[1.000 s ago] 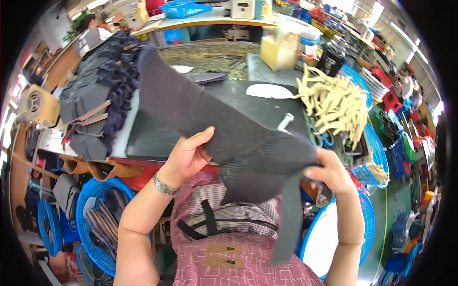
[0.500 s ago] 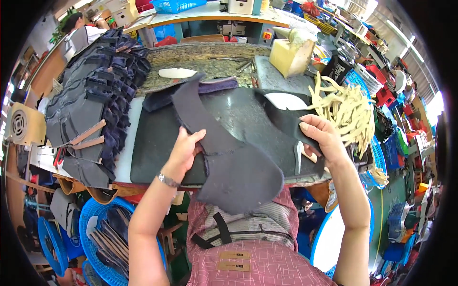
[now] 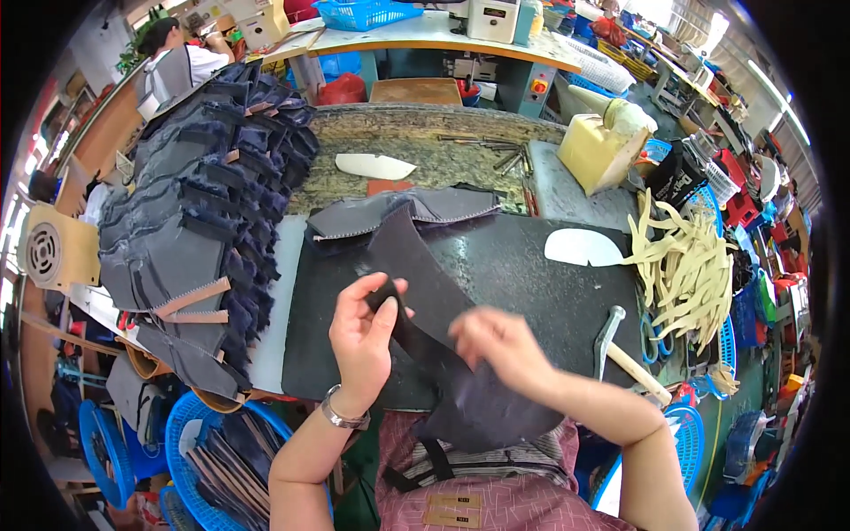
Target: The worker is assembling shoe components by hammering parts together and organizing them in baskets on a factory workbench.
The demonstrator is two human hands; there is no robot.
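A dark grey curved fabric piece [image 3: 416,274] lies across the black work mat [image 3: 531,283] and hangs over the bench's near edge toward my lap. My left hand [image 3: 361,336] pinches a folded part of it near the mat's front. Just to the right, my right hand [image 3: 500,345] is blurred and rests on the same piece. Behind them lies a small stack of similar grey pieces [image 3: 398,217].
A large pile of dark cut pieces [image 3: 195,239] covers the bench's left side. A white oval template [image 3: 584,248], pale strips [image 3: 686,265], a hammer [image 3: 611,341] and a yellow block [image 3: 598,150] sit to the right. Blue baskets [image 3: 204,451] stand below. A person [image 3: 177,53] works at far left.
The big fabric piece came down from in front of me onto the mat. My right hand let go of a dark piece at the right and moved left onto the fabric.
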